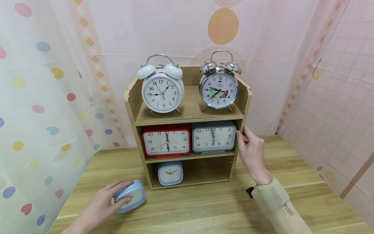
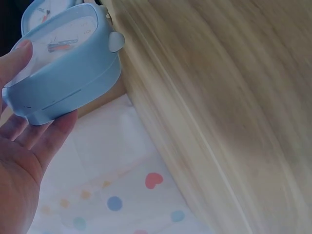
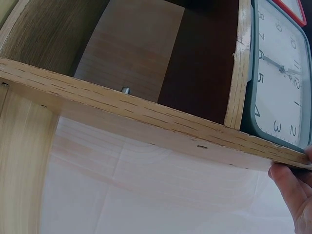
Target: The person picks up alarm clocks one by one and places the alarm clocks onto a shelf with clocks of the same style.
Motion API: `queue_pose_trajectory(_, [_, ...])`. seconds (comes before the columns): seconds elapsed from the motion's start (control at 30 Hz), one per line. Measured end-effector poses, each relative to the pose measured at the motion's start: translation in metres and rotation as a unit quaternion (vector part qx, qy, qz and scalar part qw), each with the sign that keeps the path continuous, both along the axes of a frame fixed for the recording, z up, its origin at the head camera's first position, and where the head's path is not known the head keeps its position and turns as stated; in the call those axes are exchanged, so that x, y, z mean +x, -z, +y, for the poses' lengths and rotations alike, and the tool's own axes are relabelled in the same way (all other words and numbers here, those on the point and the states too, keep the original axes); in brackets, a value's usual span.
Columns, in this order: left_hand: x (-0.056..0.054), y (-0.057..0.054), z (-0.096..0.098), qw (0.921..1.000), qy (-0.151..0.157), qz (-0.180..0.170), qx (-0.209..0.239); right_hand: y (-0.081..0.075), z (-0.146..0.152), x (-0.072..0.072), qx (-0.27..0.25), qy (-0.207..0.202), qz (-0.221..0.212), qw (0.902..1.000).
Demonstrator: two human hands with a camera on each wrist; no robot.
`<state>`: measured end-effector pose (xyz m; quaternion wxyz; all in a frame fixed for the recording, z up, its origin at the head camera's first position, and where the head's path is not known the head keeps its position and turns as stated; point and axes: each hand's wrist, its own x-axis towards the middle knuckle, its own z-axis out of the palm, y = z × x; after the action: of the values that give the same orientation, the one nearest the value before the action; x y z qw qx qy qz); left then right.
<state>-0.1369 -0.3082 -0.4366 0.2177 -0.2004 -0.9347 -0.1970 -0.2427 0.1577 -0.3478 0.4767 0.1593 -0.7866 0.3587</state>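
Note:
My left hand [image 1: 112,198] grips a small light-blue alarm clock [image 1: 135,197], thumb over its face and fingers behind its back. In the left wrist view the held clock [image 2: 68,68] hangs close over the wooden table, left of the shelf. A similar blue clock [image 1: 170,173] stands in the bottom compartment at the left. My right hand [image 1: 252,151] holds the right side panel of the wooden shelf [image 1: 190,120] at middle-compartment height, beside a grey rectangular clock [image 1: 214,138]. The right wrist view shows fingertips [image 3: 282,178] against the panel's outer side.
A red rectangular clock [image 1: 166,141] stands left of the grey one. On top are a white twin-bell clock [image 1: 162,94] and a silver twin-bell clock [image 1: 219,89]. Patterned curtains [image 1: 187,32] surround the wooden table [image 1: 198,208]. A small metal peg [image 3: 126,90] projects inside the bottom compartment.

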Motion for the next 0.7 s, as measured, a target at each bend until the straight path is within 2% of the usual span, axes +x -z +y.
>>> queue_pose_trajectory(0.47, [0.001, -0.003, 0.023, 0.9998, 0.02, -0.006, -0.007, 0.001, 0.001, 0.0, -0.002, 0.0, 0.0, 1.0])
queue_pose_trajectory(0.7, [0.0, -0.009, 0.035, 0.9985, 0.016, -0.051, -0.008, 0.001, 0.0, -0.001, -0.005, -0.004, 0.001, 1.0])
